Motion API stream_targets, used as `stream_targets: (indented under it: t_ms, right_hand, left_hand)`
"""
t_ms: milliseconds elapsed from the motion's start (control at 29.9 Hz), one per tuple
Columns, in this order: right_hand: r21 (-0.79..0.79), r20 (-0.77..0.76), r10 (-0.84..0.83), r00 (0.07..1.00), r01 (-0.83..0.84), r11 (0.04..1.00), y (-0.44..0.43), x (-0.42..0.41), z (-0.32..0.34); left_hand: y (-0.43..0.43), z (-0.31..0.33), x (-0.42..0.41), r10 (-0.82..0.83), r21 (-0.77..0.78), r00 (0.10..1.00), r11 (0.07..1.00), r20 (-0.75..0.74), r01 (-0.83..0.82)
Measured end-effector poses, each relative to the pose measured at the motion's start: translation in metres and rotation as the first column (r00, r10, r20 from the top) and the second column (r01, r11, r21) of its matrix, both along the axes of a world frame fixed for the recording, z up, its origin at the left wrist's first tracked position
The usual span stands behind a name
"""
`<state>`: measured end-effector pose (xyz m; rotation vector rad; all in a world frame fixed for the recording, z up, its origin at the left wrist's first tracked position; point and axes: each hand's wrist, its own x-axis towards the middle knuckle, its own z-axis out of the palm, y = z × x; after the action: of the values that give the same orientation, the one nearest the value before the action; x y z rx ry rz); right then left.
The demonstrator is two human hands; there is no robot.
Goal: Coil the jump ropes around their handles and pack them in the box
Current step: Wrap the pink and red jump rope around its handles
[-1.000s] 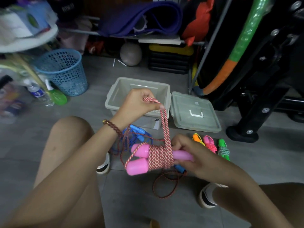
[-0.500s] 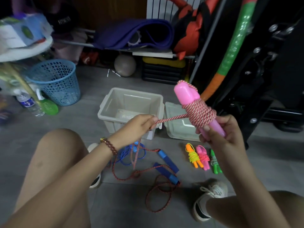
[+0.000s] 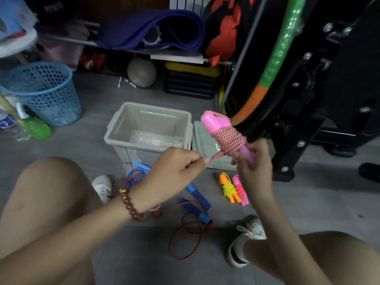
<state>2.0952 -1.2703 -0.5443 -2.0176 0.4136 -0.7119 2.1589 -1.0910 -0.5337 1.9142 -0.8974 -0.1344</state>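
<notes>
Illumination is dim and even, with no source in view. The floor (image 3: 318, 202) carries only soft, diffuse shadows. The black frame (image 3: 339, 89) at right loses detail in darkness; its bolts (image 3: 301, 143) show small specular highlights, and the green hoop (image 3: 285, 33) shows sheen. Motion blur softens the left hand (image 3: 168, 177) and the upper-left corner. Straight lines bow near the edges. The centre remains reasonably sharp.
</notes>
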Motion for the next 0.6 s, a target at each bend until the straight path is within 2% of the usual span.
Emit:
stream_targets:
  t_ms: [67, 167, 267, 367, 501, 601]
  right_hand:
    - [-0.030, -0.027, 0.009, 1.000, -0.010, 1.000, 0.003, 0.007, -0.007]
    - [-0.070, -0.074, 0.047, 0.996, -0.052, 0.996, 0.003, 0.011, -0.018]
    - [-0.172, -0.152, 0.153, 0.976, -0.179, 0.969, -0.001, 0.008, -0.023]
    - [-0.242, -0.285, 0.271, 0.919, -0.343, 0.908, -0.009, 0.004, -0.018]
    - [-0.289, -0.438, 0.391, 0.809, -0.539, 0.791, -0.012, -0.004, -0.023]
    - [-0.185, -0.539, 0.470, 0.699, -0.643, 0.743, -0.005, -0.011, -0.025]
  left_hand:
    - [0.000, -0.001, 0.002, 0.012, 0.014, 0.999, 1.000, 0.039, -0.013]
    - [0.004, -0.002, 0.007, 0.013, 0.142, 0.966, 0.988, 0.259, -0.052]
    - [0.012, -0.004, 0.009, -0.032, 0.228, 0.920, 0.972, 0.391, -0.063]
    - [0.015, 0.000, 0.013, -0.087, 0.330, 0.814, 0.935, 0.574, -0.132]
    - [0.021, 0.009, 0.024, -0.041, 0.346, 0.824, 0.918, 0.565, -0.192]
    - [0.023, 0.007, 0.028, 0.018, 0.338, 0.853, 0.914, 0.522, -0.226]
